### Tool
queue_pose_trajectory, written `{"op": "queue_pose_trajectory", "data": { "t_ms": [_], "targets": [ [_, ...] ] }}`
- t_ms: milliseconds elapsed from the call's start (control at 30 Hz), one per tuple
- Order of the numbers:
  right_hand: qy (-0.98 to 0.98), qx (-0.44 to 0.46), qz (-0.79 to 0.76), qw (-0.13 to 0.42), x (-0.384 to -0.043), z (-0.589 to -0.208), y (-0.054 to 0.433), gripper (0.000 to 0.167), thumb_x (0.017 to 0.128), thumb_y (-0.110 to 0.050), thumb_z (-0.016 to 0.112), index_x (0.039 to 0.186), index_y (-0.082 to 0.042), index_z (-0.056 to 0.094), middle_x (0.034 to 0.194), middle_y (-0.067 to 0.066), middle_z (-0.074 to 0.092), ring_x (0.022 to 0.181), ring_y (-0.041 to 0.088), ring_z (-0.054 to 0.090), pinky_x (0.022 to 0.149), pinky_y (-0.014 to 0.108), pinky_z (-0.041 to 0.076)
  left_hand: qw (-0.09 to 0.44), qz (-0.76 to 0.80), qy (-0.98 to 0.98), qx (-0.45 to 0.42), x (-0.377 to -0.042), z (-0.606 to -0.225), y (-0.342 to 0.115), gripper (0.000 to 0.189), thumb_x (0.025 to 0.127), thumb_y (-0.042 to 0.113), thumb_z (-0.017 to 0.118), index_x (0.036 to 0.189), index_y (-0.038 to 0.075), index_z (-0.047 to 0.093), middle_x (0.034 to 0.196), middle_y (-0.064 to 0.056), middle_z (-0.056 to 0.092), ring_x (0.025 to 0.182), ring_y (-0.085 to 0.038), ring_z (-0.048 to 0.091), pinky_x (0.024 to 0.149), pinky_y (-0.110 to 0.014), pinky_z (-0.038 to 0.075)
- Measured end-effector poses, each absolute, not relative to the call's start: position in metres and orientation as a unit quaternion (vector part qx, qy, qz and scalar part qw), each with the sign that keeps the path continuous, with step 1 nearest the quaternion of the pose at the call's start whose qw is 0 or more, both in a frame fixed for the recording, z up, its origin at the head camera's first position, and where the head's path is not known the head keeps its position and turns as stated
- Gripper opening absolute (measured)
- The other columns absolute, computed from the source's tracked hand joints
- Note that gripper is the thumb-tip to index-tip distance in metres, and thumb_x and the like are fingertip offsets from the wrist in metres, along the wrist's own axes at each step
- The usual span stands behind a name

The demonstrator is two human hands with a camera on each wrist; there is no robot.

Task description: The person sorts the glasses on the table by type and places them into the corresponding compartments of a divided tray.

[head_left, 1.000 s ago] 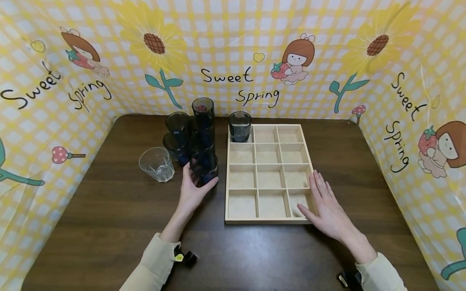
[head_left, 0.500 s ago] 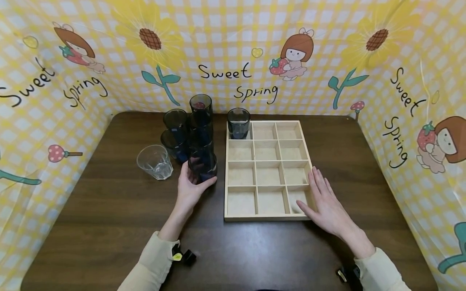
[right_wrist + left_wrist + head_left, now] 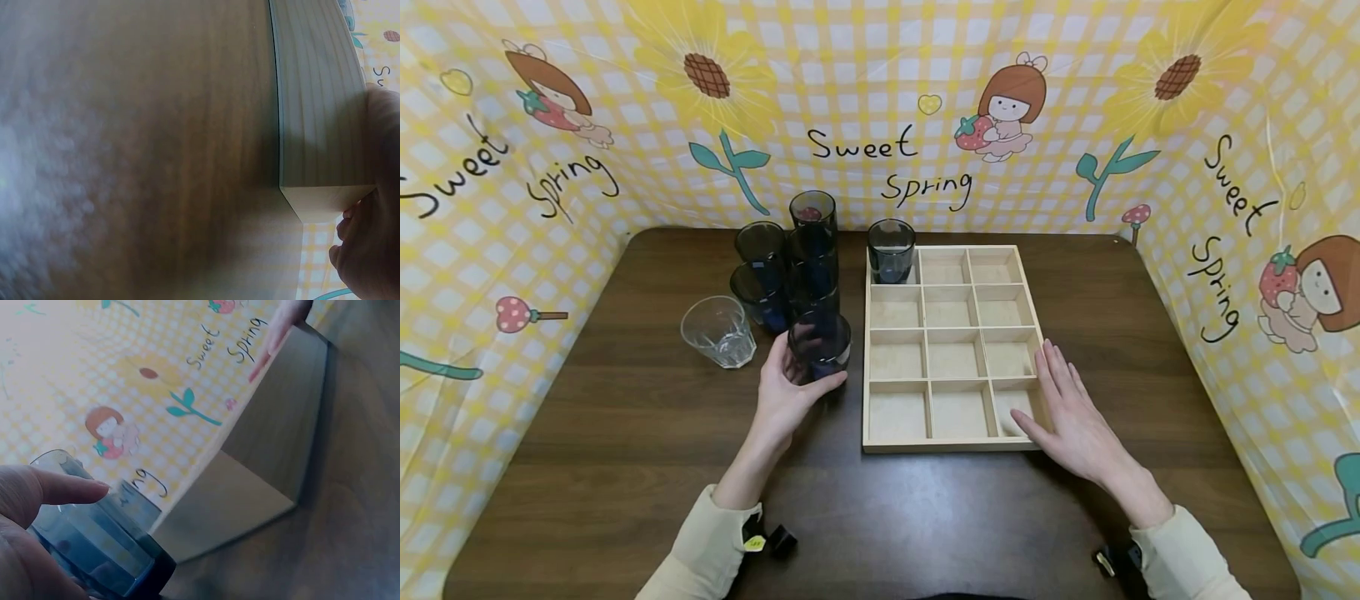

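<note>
My left hand [image 3: 782,392] grips a dark blue-grey glass [image 3: 822,354] at the front of a cluster of similar glasses, thumb on its near side and fingers round its left. In the left wrist view the same tinted glass [image 3: 94,544] shows between thumb and fingers, close to the wooden box. My right hand [image 3: 1075,425] rests with straight fingers along the right front corner of the compartmented wooden box [image 3: 955,445], its thumb over the corner compartment. One dark glass [image 3: 891,254] stands in the box's back left compartment.
Several dark glasses [image 3: 762,287] stand close together left of the box. A clear faceted glass [image 3: 720,333] stands at their left. A yellow checked cloth [image 3: 865,83] encloses the brown table [image 3: 625,467] at the back and sides.
The gripped glass has shifted slightly toward me, a little apart from the glass behind it, as my left wrist moved left and nearer. My right hand stays on the box.
</note>
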State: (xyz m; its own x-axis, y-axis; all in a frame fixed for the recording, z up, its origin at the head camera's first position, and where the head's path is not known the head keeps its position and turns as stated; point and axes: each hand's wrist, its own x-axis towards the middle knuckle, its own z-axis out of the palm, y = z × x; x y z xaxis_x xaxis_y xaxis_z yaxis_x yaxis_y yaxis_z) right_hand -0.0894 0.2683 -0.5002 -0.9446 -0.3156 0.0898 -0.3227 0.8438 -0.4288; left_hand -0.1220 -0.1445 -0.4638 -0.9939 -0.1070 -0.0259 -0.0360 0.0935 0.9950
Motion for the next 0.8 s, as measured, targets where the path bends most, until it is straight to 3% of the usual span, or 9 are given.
{"op": "queue_pose_trajectory", "data": {
  "t_ms": [267, 567, 800],
  "targets": [
    [-0.961, 0.161, 0.223, 0.002, -0.089, -0.5, 0.269, 0.101, 0.107, -0.042, 0.07, 0.173, 0.006, 0.011, 0.183, 0.03, 0.008, 0.172, 0.045, 0.012, 0.143, 0.044, 0.002, 0.004, -0.681, -0.732, 0.018, -0.123, -0.442, -0.137, 0.082, 0.084, -0.01, 0.088, 0.156, 0.008, 0.051, 0.152, -0.022, 0.065, 0.143, -0.035, 0.062, 0.106, -0.011, 0.05],
    [-0.962, 0.164, 0.22, 0.007, -0.092, -0.499, 0.27, 0.101, 0.106, -0.042, 0.07, 0.173, 0.006, 0.011, 0.183, 0.031, 0.008, 0.171, 0.046, 0.012, 0.143, 0.042, 0.001, -0.033, -0.686, -0.725, -0.046, -0.143, -0.421, -0.116, 0.081, 0.085, -0.01, 0.087, 0.156, 0.009, 0.05, 0.151, -0.02, 0.066, 0.14, -0.031, 0.065, 0.104, -0.018, 0.054],
    [-0.961, 0.16, 0.224, -0.004, -0.092, -0.498, 0.27, 0.101, 0.107, -0.044, 0.069, 0.174, 0.005, 0.011, 0.183, 0.029, 0.006, 0.172, 0.045, 0.01, 0.143, 0.046, 0.002, -0.052, -0.695, -0.714, -0.07, -0.158, -0.416, -0.099, 0.08, 0.089, -0.006, 0.085, 0.158, 0.008, 0.048, 0.153, -0.021, 0.064, 0.143, -0.034, 0.064, 0.115, -0.031, 0.055]
  ]
}}
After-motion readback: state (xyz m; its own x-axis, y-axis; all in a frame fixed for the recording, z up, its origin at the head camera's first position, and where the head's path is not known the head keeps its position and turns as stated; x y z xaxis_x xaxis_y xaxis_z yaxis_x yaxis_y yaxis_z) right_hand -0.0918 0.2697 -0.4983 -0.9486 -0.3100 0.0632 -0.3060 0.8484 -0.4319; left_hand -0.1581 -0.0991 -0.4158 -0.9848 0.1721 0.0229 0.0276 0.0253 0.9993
